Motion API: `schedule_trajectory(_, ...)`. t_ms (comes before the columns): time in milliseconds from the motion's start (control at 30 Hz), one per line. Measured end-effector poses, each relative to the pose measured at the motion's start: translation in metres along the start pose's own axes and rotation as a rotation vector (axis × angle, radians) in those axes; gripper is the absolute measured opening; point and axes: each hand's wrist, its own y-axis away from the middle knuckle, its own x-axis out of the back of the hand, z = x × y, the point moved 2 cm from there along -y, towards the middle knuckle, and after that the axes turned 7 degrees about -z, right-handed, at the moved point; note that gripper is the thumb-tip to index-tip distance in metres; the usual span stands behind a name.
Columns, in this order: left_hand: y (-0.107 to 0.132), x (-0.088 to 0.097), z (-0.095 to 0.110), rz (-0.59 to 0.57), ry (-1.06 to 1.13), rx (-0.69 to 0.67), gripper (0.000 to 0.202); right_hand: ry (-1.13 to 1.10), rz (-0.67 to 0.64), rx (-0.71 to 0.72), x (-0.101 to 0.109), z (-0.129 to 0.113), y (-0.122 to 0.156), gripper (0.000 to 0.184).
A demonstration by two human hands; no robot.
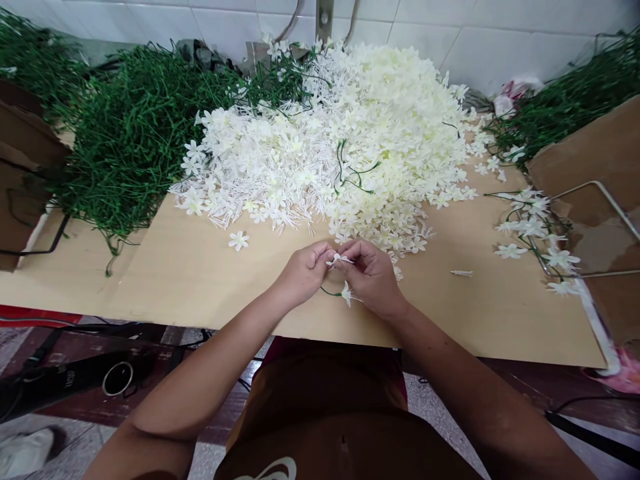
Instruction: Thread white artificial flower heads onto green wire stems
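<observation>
Close together over the front of the table, both my hands are closed in a pinch. Between their fingertips is a small white artificial flower (339, 259), seen edge-on. My right hand (374, 277) grips this flower. From under my left hand (306, 270) runs a thin green plastic stem (329, 292), its upper part hidden by the fingers. A second white flower (347, 293) sits on the stem's lower end, just below my right fingers. Directly beyond my hands rises a large heap of loose white flowers (390, 140).
Green stems (135, 127) are piled at the left, with more stems (585, 100) at the far right. A finished-looking flower spray (533, 227) leans by a cardboard box (595, 173). One flower (239, 241) and a small white piece (461, 273) lie apart on the table.
</observation>
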Motion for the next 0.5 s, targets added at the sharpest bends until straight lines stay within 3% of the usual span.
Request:
schedule_trajectory(367, -0.0022, 0.0020, -0.0003, -0.027, -0.037, -0.058, 0.032, -0.042, 0.018, -0.076, -0.0019, 0.0009, -0.0033, 0.026)
schedule_trajectory(500, -0.0015, 0.0024, -0.0007, -0.042, 0.001, -0.054, 0.036, -0.092, -0.029, -0.124, 0.0014, 0.0001, -0.0056, 0.030)
